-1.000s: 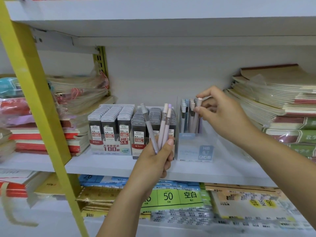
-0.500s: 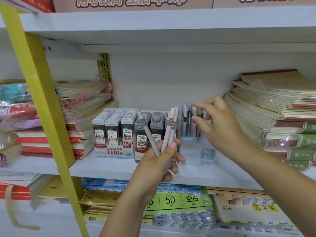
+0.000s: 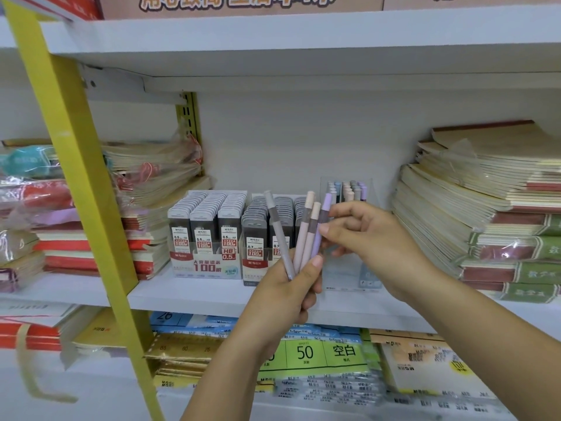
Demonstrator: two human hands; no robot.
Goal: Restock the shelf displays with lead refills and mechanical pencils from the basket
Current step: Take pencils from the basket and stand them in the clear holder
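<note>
Four pencils [image 3: 303, 232] are sitting squeezed in my left hand [image 3: 288, 296] while my right fingers [image 3: 334, 229] are pinching the purple one [image 3: 322, 221], so pulling fast could be spilling the others.

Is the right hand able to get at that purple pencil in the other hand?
Probably yes. The right hand is already at the purple pencil, the rightmost of the fan held in the left hand, with nothing between them.

The left hand [image 3: 291, 287] hides the lower ends of the four mechanical pencils [image 3: 306, 235]. At 3 o'clock the right hand [image 3: 367, 235] covers much of the clear pencil holder [image 3: 349, 268], whose label is blurred. The sign [image 3: 236, 3] at 12 o'clock is cut off.
</note>
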